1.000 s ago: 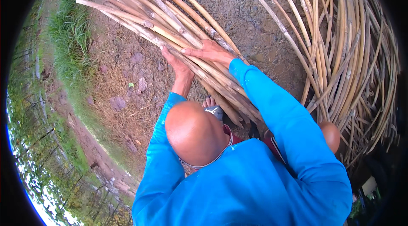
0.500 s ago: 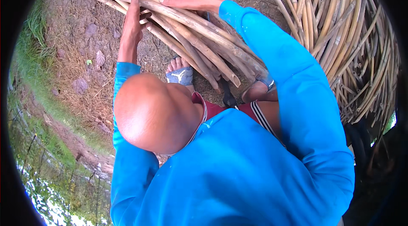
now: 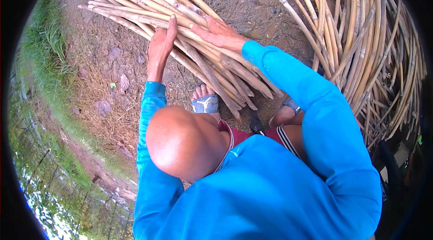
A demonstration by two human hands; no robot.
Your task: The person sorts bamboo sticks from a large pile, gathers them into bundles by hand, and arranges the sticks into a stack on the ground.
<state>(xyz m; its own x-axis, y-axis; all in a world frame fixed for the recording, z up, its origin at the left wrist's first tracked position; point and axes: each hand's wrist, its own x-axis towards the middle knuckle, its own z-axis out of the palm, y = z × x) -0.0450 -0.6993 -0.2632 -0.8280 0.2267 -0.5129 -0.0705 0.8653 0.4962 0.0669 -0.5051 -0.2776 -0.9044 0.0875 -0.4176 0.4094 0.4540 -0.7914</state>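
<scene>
A loose bundle of pale brown wooden or bamboo poles (image 3: 135, 3) slants from the upper left toward my feet, its near ends uneven. My left hand (image 3: 161, 46) grips its near side, thumb across the top and the other fingers mostly hidden. A little to the right, my right hand (image 3: 219, 34) lies over the far side of the same bundle, thumb along the top and fingers curled over the back. Both hands are closed on the poles.
A large heap of long poles (image 3: 361, 27) rises at the right. Below the bundle are my sandalled feet (image 3: 205, 101), with a dark narrow object (image 3: 256, 122) between them. Grass (image 3: 45, 32) borders the bare ground at the left, where dry leaves (image 3: 103, 107) lie.
My right hand has gone from stretched flat along the poles to curled over them. The left thumb now lies across the top. The bundle's near ends have shifted, and the whole view has moved slightly.
</scene>
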